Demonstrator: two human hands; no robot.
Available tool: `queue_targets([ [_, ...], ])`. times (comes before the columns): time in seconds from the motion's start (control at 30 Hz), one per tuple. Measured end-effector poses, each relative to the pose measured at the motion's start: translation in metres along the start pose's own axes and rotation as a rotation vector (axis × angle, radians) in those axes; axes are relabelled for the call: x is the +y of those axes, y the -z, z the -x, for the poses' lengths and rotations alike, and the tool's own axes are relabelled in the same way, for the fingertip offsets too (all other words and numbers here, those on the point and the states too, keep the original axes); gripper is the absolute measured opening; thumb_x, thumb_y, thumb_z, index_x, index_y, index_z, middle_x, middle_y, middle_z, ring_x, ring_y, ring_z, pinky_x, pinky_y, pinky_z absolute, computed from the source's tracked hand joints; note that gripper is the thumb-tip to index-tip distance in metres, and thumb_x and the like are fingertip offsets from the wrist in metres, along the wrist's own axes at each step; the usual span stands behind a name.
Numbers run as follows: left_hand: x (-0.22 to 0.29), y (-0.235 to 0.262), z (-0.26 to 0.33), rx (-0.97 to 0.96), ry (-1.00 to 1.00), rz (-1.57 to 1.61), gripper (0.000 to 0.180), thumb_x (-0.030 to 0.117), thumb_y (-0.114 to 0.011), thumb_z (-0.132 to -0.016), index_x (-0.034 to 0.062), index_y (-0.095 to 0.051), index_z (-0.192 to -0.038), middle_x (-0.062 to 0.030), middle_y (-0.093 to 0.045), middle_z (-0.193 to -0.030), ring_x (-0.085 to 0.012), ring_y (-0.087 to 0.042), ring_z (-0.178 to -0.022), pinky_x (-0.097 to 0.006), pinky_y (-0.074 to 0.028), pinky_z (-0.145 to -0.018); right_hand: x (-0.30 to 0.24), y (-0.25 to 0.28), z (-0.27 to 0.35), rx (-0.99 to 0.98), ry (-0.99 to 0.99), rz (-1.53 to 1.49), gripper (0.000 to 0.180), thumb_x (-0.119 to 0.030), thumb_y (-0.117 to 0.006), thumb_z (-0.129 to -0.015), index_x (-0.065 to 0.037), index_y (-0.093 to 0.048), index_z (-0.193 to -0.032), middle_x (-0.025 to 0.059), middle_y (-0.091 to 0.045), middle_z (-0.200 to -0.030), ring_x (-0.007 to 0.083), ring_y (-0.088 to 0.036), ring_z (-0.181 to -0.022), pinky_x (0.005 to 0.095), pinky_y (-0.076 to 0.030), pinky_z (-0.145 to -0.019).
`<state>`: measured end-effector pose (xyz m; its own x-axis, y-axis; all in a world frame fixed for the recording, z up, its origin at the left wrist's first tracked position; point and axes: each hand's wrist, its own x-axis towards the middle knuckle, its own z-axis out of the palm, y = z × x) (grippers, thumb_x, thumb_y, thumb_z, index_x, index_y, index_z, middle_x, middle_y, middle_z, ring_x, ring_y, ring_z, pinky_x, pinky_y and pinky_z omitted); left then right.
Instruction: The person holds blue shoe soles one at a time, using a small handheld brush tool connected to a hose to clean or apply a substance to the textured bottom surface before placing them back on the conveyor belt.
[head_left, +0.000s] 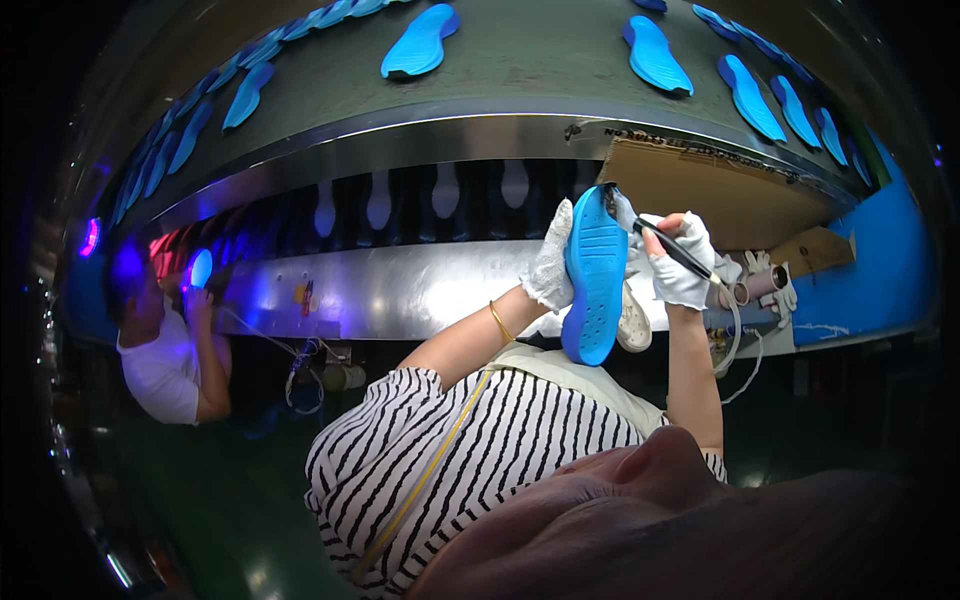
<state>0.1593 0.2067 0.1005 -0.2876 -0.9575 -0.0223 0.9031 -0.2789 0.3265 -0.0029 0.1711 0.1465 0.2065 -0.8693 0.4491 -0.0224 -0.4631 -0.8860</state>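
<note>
A bright blue shoe sole [594, 300], grooved at the upper part and dotted with holes toward the heel, stands nearly upright in front of me. My left hand [549, 264], in a white fingertip-worn glove, grips its left edge near the toe. A brush [621, 210] with a dark handle is held in my right hand [683, 268], also gloved, with bare fingertips showing. Its bristles touch the toe end of the sole's right side. Behind the sole, partly hidden, is a cream perforated clog-like piece [633, 320].
A green conveyor belt [540, 70] carries several blue soles. Below it, pale soles lie on a dark lower line [410, 200] behind a metal ledge [370, 285]. A cardboard box [690, 190] and a pinkish roll [768, 282] with cable are right. A co-worker [165, 350] sits left.
</note>
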Motion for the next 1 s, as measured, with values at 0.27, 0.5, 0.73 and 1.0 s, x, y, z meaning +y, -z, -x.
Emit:
queue_targets([
  [0.27,-0.006,0.024,-0.010,-0.003,-0.050,0.066,0.068,0.064,-0.046,-0.084,0.0074,-0.051,-0.121,-0.0105,-0.060,-0.108,-0.0223,-0.060,-0.095,-0.038,-0.050,-0.088,0.002,-0.016,0.019,-0.128,0.059,-0.019,0.019,0.000,-0.065,-0.077,-0.003,-0.052,-0.089,0.0043,-0.054,-0.082,0.0123,-0.055,-0.071,0.0244,-0.045,-0.067],
  [0.5,0.007,0.025,-0.003,-0.007,-0.026,0.037,0.072,0.066,-0.046,-0.082,0.0024,-0.056,-0.115,-0.0183,-0.061,-0.108,-0.0279,-0.062,-0.093,-0.040,-0.051,-0.086,0.020,-0.030,0.039,-0.230,0.094,-0.010,0.017,0.005,-0.063,-0.077,-0.002,-0.054,-0.089,0.0060,-0.057,-0.078,0.0114,-0.057,-0.067,0.0240,-0.047,-0.063],
  [0.73,0.037,0.024,0.011,-0.026,0.001,0.041,0.078,0.067,-0.043,-0.083,-0.0016,-0.052,-0.119,-0.0234,-0.060,-0.110,-0.0334,-0.062,-0.095,-0.042,-0.050,-0.086,0.018,-0.038,0.033,-0.259,0.222,0.087,0.016,0.005,-0.067,-0.076,-0.001,-0.058,-0.088,0.0090,-0.062,-0.084,0.0127,-0.061,-0.072,0.0242,-0.048,-0.070],
  [1.0,0.024,0.043,0.055,-0.100,-0.031,-0.331,0.065,0.063,-0.034,-0.089,0.0073,-0.054,-0.116,-0.0079,-0.059,-0.107,-0.0181,-0.056,-0.099,-0.034,-0.047,-0.091,0.042,-0.008,0.040,-0.355,-0.152,-0.232,0.013,0.003,-0.066,-0.076,-0.001,-0.057,-0.085,0.0078,-0.062,-0.085,0.0132,-0.059,-0.075,0.0260,-0.048,-0.071],
])
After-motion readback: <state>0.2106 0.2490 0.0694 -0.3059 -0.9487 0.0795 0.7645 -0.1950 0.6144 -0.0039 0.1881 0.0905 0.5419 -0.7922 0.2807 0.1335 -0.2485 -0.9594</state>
